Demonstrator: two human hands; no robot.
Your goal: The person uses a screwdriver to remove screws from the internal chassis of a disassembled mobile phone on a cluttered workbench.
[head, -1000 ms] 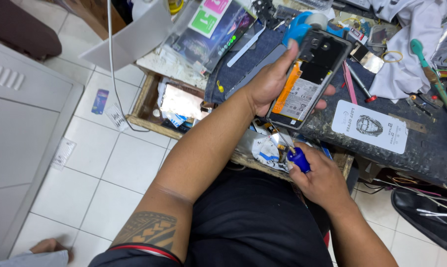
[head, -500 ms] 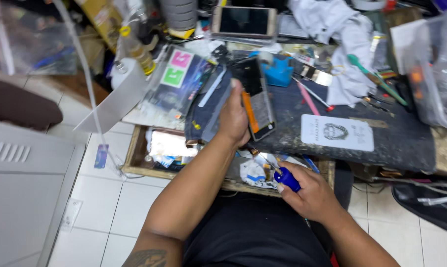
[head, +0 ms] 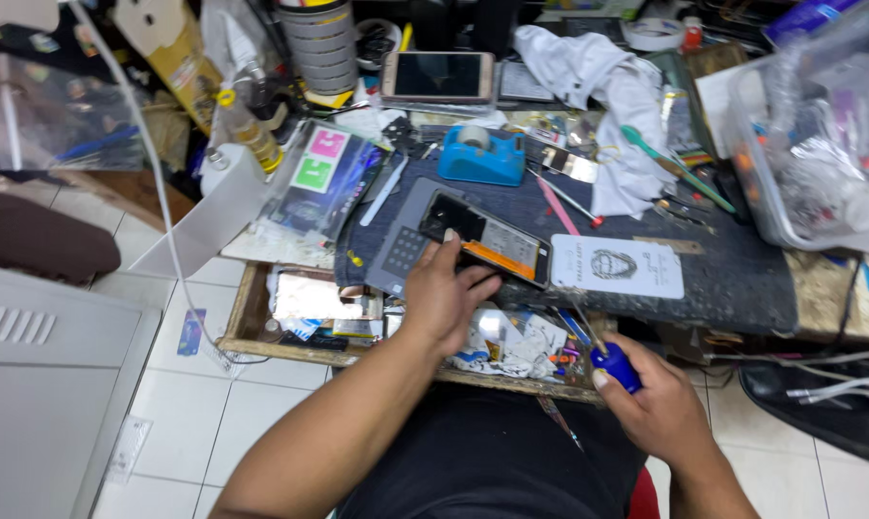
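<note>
An opened phone (head: 487, 245) with an orange battery lies face down on the dark work mat (head: 732, 274). My left hand (head: 444, 298) rests on its near edge, fingers on the phone's lower left corner. My right hand (head: 655, 408) is below the table edge, closed around a screwdriver with a blue handle (head: 615, 365) whose thin shaft points up toward the mat. A white card with a printed figure (head: 617, 266) lies just right of the phone.
A blue tape dispenser (head: 482, 154) sits behind the phone, a second phone (head: 437, 77) lies further back. A white cloth (head: 607, 106) and thin tools lie at the right, beside a clear plastic bin (head: 819, 144). An open drawer (head: 252, 317) of parts is under my hands.
The view has tipped up and shifted, showing more of the bench. My left hand slid back to the phone's near edge. My right hand stays low with the screwdriver.
</note>
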